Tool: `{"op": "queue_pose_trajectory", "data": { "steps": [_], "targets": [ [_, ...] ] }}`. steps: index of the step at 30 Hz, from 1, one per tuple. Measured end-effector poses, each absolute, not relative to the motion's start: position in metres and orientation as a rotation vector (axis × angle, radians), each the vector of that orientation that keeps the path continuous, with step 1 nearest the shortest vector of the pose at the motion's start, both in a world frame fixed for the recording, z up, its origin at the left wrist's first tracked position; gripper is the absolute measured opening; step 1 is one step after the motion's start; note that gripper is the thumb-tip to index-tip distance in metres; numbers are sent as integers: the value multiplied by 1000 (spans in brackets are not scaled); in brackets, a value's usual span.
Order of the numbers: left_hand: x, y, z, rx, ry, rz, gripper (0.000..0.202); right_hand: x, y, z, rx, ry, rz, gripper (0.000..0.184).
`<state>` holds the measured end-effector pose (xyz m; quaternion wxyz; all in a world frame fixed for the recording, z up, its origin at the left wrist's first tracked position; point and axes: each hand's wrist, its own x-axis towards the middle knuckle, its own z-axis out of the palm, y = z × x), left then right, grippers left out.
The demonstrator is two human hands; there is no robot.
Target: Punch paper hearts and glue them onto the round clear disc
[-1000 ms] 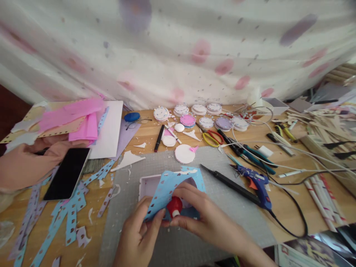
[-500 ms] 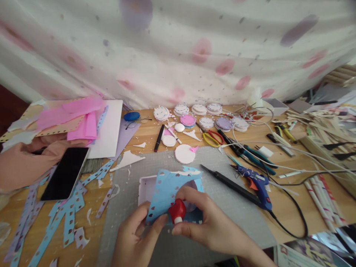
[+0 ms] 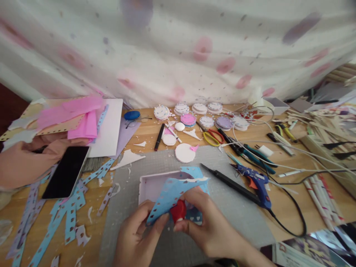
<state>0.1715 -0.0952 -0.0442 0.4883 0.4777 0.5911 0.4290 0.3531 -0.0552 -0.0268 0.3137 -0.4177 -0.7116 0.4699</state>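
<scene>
Slanting up between the left hand (image 3: 135, 231) and the right hand (image 3: 208, 224), the blue paper (image 3: 168, 193) runs from the left fingertips past the right fingers, covering part of the tray (image 3: 150, 184) behind it. The punch (image 3: 178, 211), red, sits at the paper's near edge, between the two hands.

The left hand is nearly closed, pinching the paper's near corner between thumb and fingers. The right hand curls round the punch, thumb at its white end; the fingers behind are partly hidden. More blue shows behind and below the right hand; whether it is the same sheet I cannot tell.

One punch, then, and one tray, over one grey mat (image 3: 236, 222). Farther back on the counter (image 3: 96, 241) stand eight discs (image 3: 206, 121) in two rows of four, one pink on top, one lilac. One white disc (image 3: 184, 154) lies across the mat's far edge. One marker (image 3: 159, 137), black, lies near it. One phone (image 3: 66, 172) lies at left; one glue gun (image 3: 257, 182) at right.
</scene>
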Motion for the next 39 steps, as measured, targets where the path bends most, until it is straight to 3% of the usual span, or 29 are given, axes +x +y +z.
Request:
{"op": "queue_pose_trajectory", "data": {
  "steps": [4, 11, 18, 26, 30, 34, 39],
  "targets": [
    [172, -98, -44, 1074, 1359, 1100, 20, 357, -55, -28, -1034, -1875, 1163, 15],
    [183, -110, -46, 743, 1304, 1153, 65, 355, -57, -22, -1004, -1877, 1116, 16],
    [205, -97, -36, 506, 1187, 1285, 49, 352, -59, -25, -1000, -1844, 1096, 14],
    [197, -99, -44, 829, 1237, 1125, 30, 344, -62, -27, -993, -1835, 1188, 5],
    [197, -105, -57, 773, 1308, 1170, 32, 342, -63, -29, -1028, -1811, 1209, 3],
    [196, -106, -64, 799, 1228, 1203, 34, 342, -62, -33, -1027, -1741, 1279, 18],
    [212, -102, -60, 771, 1217, 1337, 35, 340, -58, -36, -1025, -1688, 1372, 18]
  ]
}}
